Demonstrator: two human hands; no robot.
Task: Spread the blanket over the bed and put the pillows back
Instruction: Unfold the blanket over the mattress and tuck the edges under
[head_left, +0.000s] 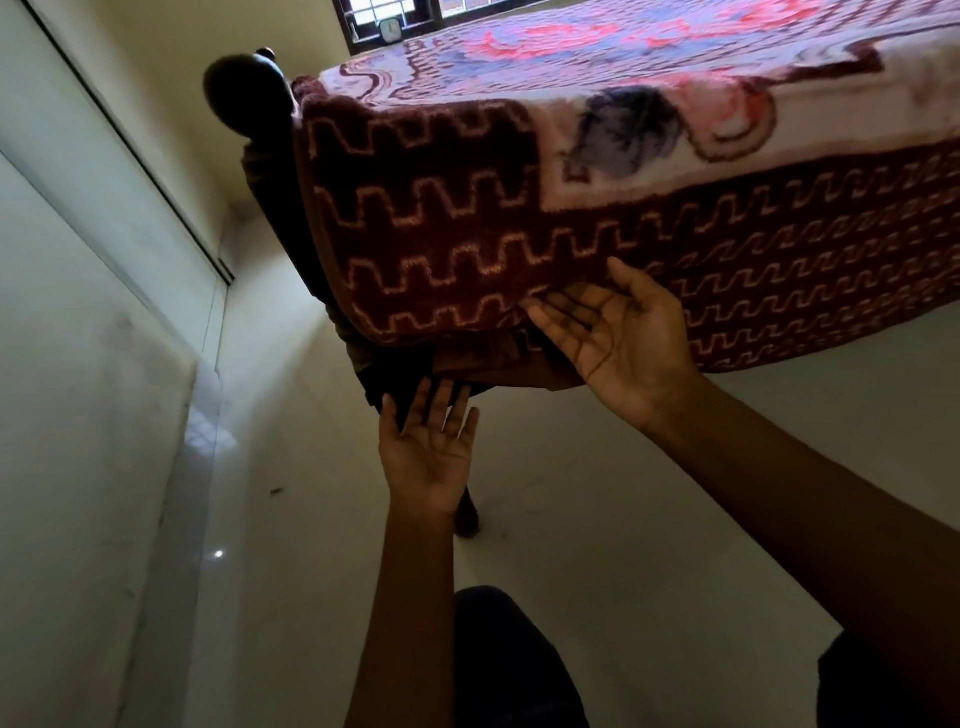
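A thick maroon blanket (467, 218) with a pale zigzag border and a pink, blue and white middle lies over the bed and hangs down its near corner. My right hand (613, 343) is open, palm up, with its fingertips at the blanket's lower hem at that corner. My left hand (431, 447) is open too, fingers straight, reaching up to the dark bed frame (405, 374) just below the hem. No pillows are in view.
A dark rounded bedpost (244, 88) stands at the bed's corner. A pale wall with a sliding door (78, 260) runs along the left, with a narrow strip of glossy floor (291, 519) between it and the bed. A small clock (390, 28) sits by the window.
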